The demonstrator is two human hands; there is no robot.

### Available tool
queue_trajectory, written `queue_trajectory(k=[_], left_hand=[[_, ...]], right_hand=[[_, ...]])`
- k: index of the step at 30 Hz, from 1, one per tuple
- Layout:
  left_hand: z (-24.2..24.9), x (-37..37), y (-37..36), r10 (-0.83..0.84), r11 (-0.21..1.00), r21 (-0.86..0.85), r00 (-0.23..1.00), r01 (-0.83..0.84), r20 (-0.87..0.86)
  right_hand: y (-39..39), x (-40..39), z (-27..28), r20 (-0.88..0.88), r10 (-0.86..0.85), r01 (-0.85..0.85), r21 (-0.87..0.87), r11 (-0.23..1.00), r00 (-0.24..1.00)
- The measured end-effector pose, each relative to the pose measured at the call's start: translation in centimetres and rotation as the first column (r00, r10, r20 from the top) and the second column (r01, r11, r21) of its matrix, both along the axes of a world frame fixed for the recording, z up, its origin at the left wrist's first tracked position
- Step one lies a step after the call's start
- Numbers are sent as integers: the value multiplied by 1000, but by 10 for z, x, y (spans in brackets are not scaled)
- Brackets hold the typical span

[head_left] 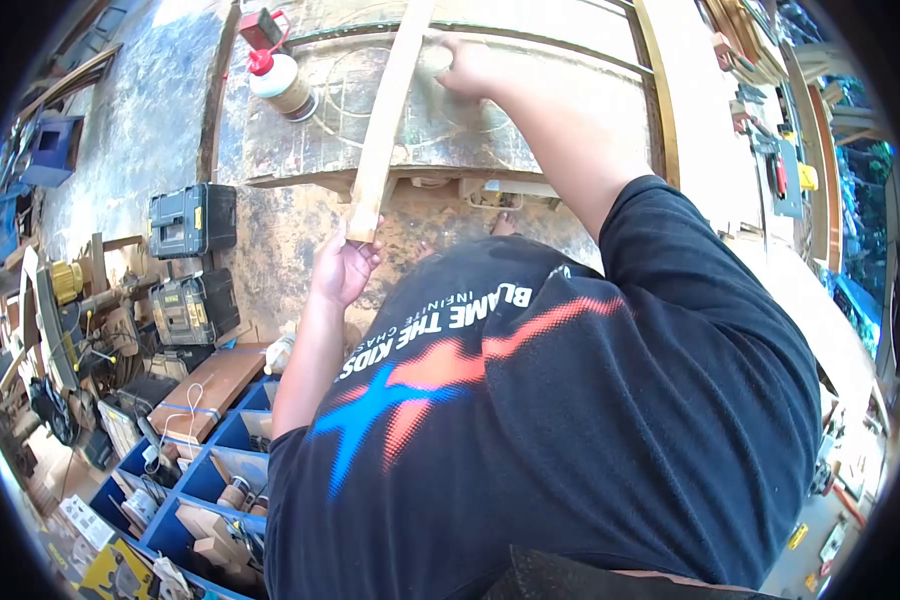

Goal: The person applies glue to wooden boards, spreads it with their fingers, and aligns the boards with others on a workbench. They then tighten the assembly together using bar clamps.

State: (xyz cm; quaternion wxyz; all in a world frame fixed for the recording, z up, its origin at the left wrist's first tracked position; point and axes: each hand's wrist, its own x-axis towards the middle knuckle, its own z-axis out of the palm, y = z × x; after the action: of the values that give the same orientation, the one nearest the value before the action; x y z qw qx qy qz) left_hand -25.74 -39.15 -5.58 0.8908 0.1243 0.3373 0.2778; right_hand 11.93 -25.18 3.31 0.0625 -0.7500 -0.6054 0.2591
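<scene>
A long, pale wooden board [388, 115] reaches over the workbench [300, 155] and past its near edge. My left hand [342, 270] grips the board's near end from below, with the thumb along its side and the fingers curled at the underside. Over the bench top, to the right of the board, is my right hand [465, 70]. Its index finger and thumb are spread apart, pointing toward the board's edge. A white glue bottle [285, 88] with a red cap and brown label stands left of the board.
Behind the bottle is a red box-shaped item [261, 30]. Black tool cases [192, 220] rest on the floor at left. Blue compartments [210, 478] hold wood offcuts and jars beside my left arm. Planks [745, 40] and tools lie at the right.
</scene>
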Motion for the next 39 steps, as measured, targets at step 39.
queue_trajectory(k=[39], left_hand=[[98, 11, 193, 756, 400, 916, 559, 15, -339]], right_hand=[[-243, 89, -41, 455, -290, 372, -99, 923, 842]])
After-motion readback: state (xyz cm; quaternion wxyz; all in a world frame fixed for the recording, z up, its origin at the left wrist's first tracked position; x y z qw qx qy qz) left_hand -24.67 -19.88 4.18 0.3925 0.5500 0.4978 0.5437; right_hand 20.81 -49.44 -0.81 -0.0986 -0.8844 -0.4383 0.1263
